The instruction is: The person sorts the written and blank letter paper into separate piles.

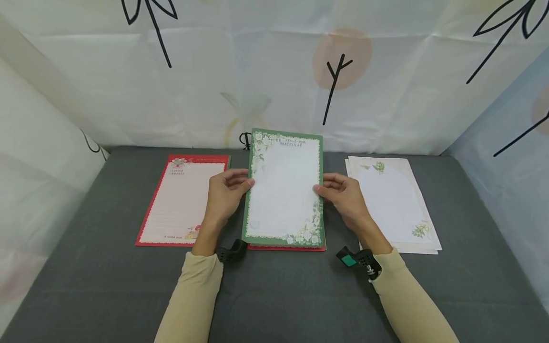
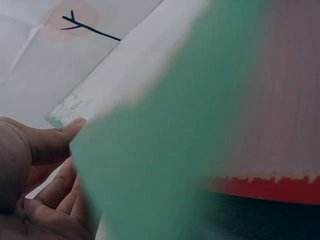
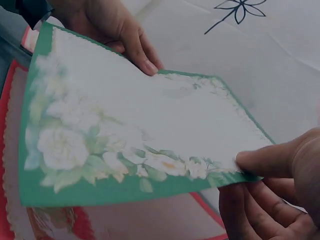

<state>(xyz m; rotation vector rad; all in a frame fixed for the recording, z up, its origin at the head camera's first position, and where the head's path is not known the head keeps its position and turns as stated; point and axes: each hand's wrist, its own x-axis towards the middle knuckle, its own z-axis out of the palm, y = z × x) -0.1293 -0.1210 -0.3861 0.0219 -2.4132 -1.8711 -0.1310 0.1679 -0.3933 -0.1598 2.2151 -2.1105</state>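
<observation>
Both hands hold up a sheet of letter paper [image 1: 285, 190] with a green border and white flowers. My left hand [image 1: 226, 193] pinches its left edge, thumb on the front and fingers behind. On the opposite edge, my right hand [image 1: 343, 196] pinches it the same way. In the right wrist view the sheet [image 3: 150, 115] bends between the two hands. Beneath it lies a red-bordered sheet [image 1: 287, 247], mostly covered in the head view; its red edge [image 2: 270, 189] also shows in the left wrist view.
To the left lies a red-bordered lined sheet [image 1: 184, 205] with a green edge peeking out behind it. At the right is a small stack of white sheets [image 1: 388, 205] with green leaf prints. A grey cloth [image 1: 283, 300] covers the table; patterned white fabric [image 1: 274, 71] hangs behind.
</observation>
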